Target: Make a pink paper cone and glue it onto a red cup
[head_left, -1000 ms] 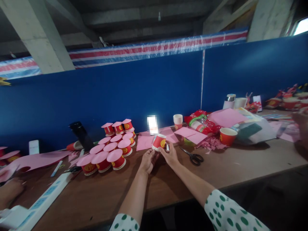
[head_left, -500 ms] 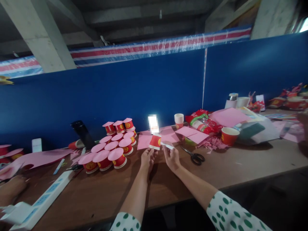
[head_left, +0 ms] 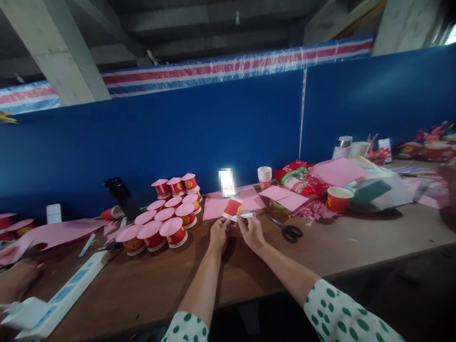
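From the head view, the left hand (head_left: 218, 234) grasps a red paper cup (head_left: 232, 208) by its lower edge, apparently tilting its side within reach of the white stick (head_left: 247, 215) pinched in the right hand (head_left: 252, 232). Pink-topped cups (head_left: 165, 214) crowd the space left of the left hand, seemingly parked aside; scissors (head_left: 284, 228) limit room just right of the right hand. Brown tabletop (head_left: 245, 275) stretches between both forearms toward its near edge.

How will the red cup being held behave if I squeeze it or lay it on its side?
The red cup looks like printed paper, so it is probably light and may dent when squeezed. Its rounded side suggests it could roll if laid down.
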{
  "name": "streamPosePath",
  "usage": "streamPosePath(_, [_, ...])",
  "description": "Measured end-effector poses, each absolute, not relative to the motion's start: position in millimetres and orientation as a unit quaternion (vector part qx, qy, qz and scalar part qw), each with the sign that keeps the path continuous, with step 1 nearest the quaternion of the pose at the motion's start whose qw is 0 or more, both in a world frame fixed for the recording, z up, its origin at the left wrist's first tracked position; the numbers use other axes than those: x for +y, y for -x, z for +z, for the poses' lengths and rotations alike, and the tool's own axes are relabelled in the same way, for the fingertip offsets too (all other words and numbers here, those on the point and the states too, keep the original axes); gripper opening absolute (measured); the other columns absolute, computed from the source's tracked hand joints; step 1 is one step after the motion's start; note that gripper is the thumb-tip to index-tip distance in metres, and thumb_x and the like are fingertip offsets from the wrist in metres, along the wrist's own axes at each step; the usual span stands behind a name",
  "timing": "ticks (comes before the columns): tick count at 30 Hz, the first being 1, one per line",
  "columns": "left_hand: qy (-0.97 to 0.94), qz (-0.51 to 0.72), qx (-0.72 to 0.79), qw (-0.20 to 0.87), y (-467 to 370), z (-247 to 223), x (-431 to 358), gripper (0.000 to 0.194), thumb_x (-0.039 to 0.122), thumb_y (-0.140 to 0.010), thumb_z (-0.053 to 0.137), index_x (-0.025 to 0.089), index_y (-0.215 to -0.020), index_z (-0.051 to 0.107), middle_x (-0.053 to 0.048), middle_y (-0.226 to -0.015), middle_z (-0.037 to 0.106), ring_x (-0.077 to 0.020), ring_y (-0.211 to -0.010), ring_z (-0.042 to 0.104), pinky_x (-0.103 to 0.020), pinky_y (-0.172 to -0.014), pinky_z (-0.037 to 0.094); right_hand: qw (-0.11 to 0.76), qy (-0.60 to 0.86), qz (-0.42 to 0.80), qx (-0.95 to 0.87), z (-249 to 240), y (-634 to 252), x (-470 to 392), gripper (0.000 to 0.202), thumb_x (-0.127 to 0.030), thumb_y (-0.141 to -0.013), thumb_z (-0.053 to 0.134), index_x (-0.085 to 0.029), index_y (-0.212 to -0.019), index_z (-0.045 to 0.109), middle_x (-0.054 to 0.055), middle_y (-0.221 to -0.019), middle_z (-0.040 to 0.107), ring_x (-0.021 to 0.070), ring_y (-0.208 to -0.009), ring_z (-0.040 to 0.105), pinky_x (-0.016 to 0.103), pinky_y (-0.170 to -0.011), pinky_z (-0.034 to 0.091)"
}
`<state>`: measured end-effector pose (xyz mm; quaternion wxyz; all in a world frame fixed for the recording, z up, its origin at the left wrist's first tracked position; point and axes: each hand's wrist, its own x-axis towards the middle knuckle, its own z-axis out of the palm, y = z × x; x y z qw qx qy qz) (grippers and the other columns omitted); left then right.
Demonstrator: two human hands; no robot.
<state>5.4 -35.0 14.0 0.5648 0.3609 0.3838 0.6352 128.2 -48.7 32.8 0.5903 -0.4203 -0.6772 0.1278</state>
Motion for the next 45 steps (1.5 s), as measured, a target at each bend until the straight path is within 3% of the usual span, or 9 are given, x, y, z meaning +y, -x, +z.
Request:
streamPosePath(15, [-0.366,0.633,0.384,0.565,-6,13,-35,0.026,0.027,-0.06,0.072,0.012,-0.077,0.06,-0.004,-0.07,0.066,-0.0128,-0.064,0.062,-0.026,-0.067,0.048,0.595,0.41,0.141,-0.676,27,-127,-45,0.028,-0.036,-0.087,0.04,-0.02,-0.086,0.063,0.009,-0.081,0.065,0.0198,-0.074,0.06,0.03,-0.071,0.046])
streamPosePath(36, [-0.368,0.63,0.381,0.568,-5,8,-32,0.03,0.029,-0.058,0.072,0.012,-0.078,0.059,-0.004,-0.07,0.065,-0.0148,-0.066,0.062,-0.029,-0.07,0.047,0.577,0.421,0.069,-0.697,23,-126,-41,0.027,-0.028,-0.089,0.039,-0.016,-0.085,0.062,0.009,-0.081,0.067,0.0176,-0.073,0.062,0.027,-0.07,0.047])
streamPosePath(45, [-0.378,0.627,0.393,0.556,-7,11,-34,0.029,0.031,-0.058,0.071,0.013,-0.077,0.059,-0.002,-0.067,0.065,-0.0127,-0.061,0.061,-0.026,-0.064,0.046,0.583,0.437,0.058,-0.683,23,-128,-40,0.027,-0.029,-0.089,0.039,-0.015,-0.083,0.061,0.009,-0.078,0.066,0.018,-0.073,0.062,0.027,-0.071,0.047])
